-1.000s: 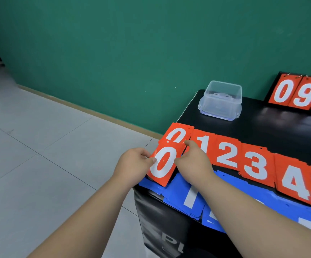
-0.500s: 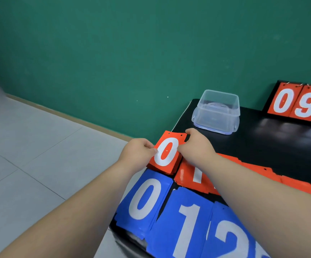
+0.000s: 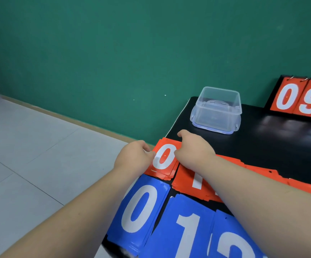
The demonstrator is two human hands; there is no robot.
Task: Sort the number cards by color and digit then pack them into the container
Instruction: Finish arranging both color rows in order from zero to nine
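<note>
Short of the clear container (image 3: 217,108): held red card stack (image 3: 165,161), white 0 on top, edges uneven.
Pinched at opposite edges by curled left hand (image 3: 134,157) and right hand (image 3: 193,150).

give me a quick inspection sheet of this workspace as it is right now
surface: black table, glossy, cards along its near edge
job's things: red 0 cards, red 1 cards, blue 0 cards and blue 1 cards in separate piles; clear container at the far corner, no cards seen in it
clutter: scoreboard showing red 0 and 9, far right
hands: left hand and right hand grip the red 0 cards by opposite edges
cables: nothing seen
surroundings: green wall, grey tiled floor
</note>
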